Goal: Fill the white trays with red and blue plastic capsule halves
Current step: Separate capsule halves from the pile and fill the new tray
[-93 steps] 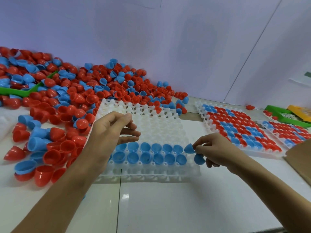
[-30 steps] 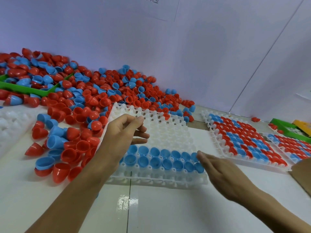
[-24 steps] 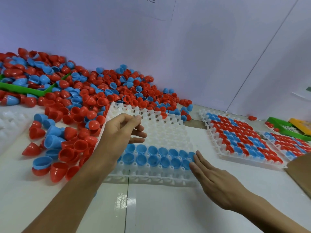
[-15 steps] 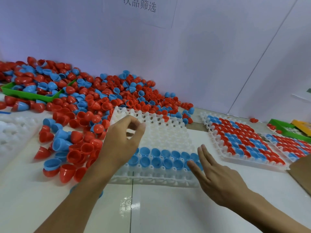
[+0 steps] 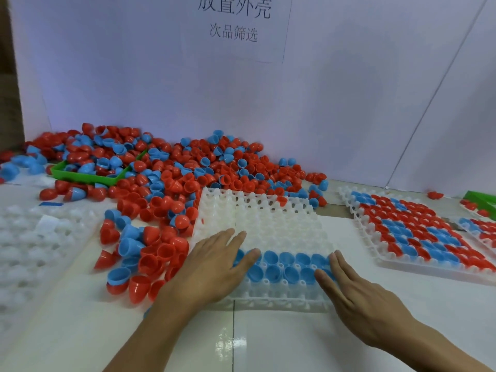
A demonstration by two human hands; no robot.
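Head view. Your left hand lies flat, palm down, on the near left part of the white tray in front of you; its fingers are straight and spread a little, holding nothing, with the fingertips reaching the left end of the blue rows. Your right hand lies flat on the tray's near right corner, fingers straight and close together, also holding nothing, its fingertips touching the right end of the same rows.

The tray rests on the white table. Two rows of blue capsule halves sit in its pockets near you, open side down as far as can be told; the pockets farther away are unfilled, apart from one red half near the far edge.

A loose pile of red and blue halves spreads over the table left of and behind the tray, touching its left and far edges and reaching the wall. A green bin stands within the pile at far left.

A second tray, filled with red and blue halves, lies just to the right of the first, with another filled tray partly in view beyond it. Unfilled trays lie at far left. A paper sign hangs on the wall above.
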